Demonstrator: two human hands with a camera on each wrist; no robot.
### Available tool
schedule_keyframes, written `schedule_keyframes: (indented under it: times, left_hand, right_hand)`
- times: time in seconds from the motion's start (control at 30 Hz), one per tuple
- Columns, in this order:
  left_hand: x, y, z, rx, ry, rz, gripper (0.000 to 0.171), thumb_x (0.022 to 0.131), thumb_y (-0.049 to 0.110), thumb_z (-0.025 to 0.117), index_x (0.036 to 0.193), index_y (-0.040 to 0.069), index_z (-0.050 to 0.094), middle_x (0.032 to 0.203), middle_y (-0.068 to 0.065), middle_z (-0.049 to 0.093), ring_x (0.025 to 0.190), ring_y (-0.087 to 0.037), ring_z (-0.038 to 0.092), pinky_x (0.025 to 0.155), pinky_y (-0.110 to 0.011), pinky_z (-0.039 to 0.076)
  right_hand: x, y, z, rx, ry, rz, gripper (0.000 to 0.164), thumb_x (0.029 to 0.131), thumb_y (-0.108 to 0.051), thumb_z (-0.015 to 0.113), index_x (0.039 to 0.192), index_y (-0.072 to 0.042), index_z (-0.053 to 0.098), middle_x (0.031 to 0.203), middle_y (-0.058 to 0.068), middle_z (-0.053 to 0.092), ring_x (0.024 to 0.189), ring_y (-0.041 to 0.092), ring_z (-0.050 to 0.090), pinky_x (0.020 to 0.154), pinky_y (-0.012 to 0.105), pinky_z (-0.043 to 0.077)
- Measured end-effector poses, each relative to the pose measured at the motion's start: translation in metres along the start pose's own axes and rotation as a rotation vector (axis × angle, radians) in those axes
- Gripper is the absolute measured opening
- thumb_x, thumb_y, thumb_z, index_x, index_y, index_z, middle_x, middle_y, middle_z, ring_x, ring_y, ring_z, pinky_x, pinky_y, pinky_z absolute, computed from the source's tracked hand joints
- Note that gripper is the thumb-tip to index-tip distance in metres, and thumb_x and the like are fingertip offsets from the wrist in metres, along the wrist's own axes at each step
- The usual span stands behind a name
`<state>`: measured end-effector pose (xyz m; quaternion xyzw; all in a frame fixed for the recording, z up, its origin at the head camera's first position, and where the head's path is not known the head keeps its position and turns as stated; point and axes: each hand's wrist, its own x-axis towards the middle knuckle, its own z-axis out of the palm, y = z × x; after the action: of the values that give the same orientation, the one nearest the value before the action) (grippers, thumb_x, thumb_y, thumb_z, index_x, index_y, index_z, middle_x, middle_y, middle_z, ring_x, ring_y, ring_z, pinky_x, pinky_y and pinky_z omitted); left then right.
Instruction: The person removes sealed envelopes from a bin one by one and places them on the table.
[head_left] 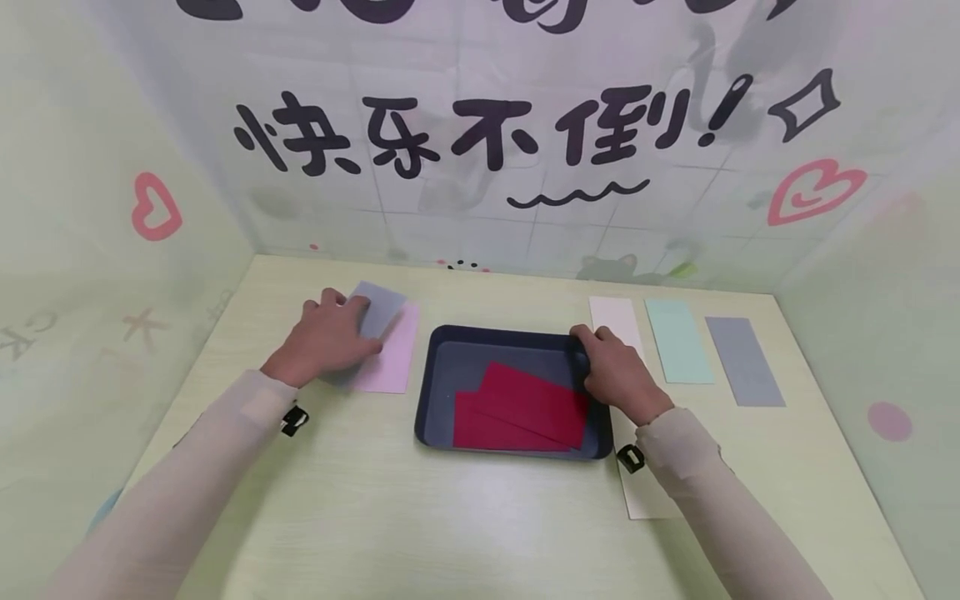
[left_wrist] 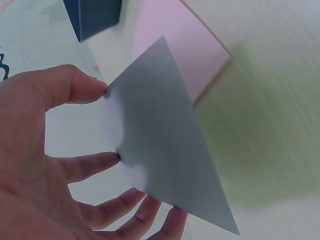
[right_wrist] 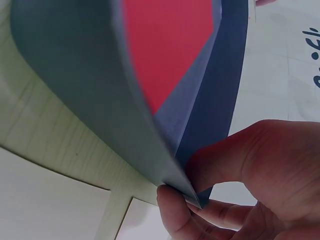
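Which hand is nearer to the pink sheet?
Left. The left hand lies over the pink sheet, pinching a grey sheet; the right hand grips the tray rim, beyond the tray.

My head camera looks forward and down over the whole table [head_left: 480,517], taking in both my hands and the back wall. The camera on my left wrist sits very near my left hand [left_wrist: 45,165], facing out past the grey sheet [left_wrist: 165,145]. My right wrist camera looks up along the tray [right_wrist: 75,80] rim — extremely close. All three views share that tray.
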<state>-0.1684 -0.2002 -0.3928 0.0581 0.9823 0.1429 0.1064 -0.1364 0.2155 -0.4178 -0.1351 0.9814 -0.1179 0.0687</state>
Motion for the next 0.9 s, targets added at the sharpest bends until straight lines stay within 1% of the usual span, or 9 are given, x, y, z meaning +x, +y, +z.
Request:
schedule_keyframes:
  times: [0.13, 0.27, 0.4, 0.5, 0.63, 0.9]
  left_hand:
    - [0.002, -0.018, 0.000, 0.002, -0.007, -0.039, 0.074, 0.085, 0.040, 0.062, 0.145, 0.003, 0.040, 0.132, -0.034, 0.031, 0.107, -0.053, 0.035, 0.070, -0.056, 0.045]
    - [0.003, -0.033, 0.002, -0.014, -0.008, -0.098, 0.074, 0.084, 0.040, 0.061, 0.142, -0.001, 0.039, 0.127, -0.037, 0.030, 0.104, -0.055, 0.034, 0.069, -0.057, 0.043]
    - [0.004, -0.042, 0.006, -0.014, -0.006, -0.151, 0.074, 0.082, 0.039, 0.060, 0.139, -0.003, 0.039, 0.121, -0.039, 0.030, 0.101, -0.055, 0.034, 0.068, -0.058, 0.043]
    - [0.004, -0.046, 0.009, -0.004, -0.001, -0.167, 0.073, 0.080, 0.039, 0.060, 0.136, -0.004, 0.039, 0.117, -0.039, 0.031, 0.098, -0.055, 0.035, 0.065, -0.058, 0.043]
    - [0.004, -0.049, 0.013, 0.001, -0.001, -0.172, 0.073, 0.080, 0.038, 0.060, 0.136, -0.005, 0.039, 0.114, -0.038, 0.031, 0.096, -0.054, 0.034, 0.062, -0.057, 0.044]
    - [0.002, -0.048, 0.015, 0.004, -0.016, -0.185, 0.071, 0.081, 0.035, 0.057, 0.136, -0.005, 0.039, 0.113, -0.037, 0.032, 0.098, -0.054, 0.034, 0.062, -0.059, 0.044]
  right_hand:
    - [0.000, 0.000, 0.000, 0.001, -0.009, 0.004, 0.063, 0.081, 0.003, 0.062, 0.140, -0.009, 0.044, 0.115, 0.022, 0.053, 0.073, 0.029, 0.057, 0.064, 0.040, 0.051]
    - [0.000, 0.000, 0.000, 0.000, -0.018, 0.004, 0.063, 0.082, 0.004, 0.062, 0.141, -0.009, 0.044, 0.116, 0.022, 0.053, 0.073, 0.028, 0.057, 0.063, 0.039, 0.051]
    - [0.001, -0.001, 0.000, -0.004, -0.016, -0.001, 0.063, 0.081, 0.004, 0.063, 0.140, -0.008, 0.044, 0.115, 0.022, 0.053, 0.071, 0.028, 0.057, 0.063, 0.039, 0.051]
    - [0.001, -0.001, 0.001, -0.009, -0.016, 0.000, 0.063, 0.082, 0.003, 0.063, 0.140, -0.008, 0.044, 0.115, 0.022, 0.053, 0.071, 0.027, 0.057, 0.062, 0.038, 0.051]
    - [0.001, -0.002, 0.000, -0.008, -0.015, 0.005, 0.062, 0.082, 0.003, 0.064, 0.140, -0.009, 0.044, 0.114, 0.022, 0.054, 0.070, 0.027, 0.056, 0.061, 0.038, 0.051]
    - [0.000, -0.001, 0.001, -0.004, -0.014, 0.009, 0.063, 0.082, 0.003, 0.063, 0.140, -0.009, 0.044, 0.114, 0.022, 0.053, 0.069, 0.027, 0.056, 0.061, 0.038, 0.051]
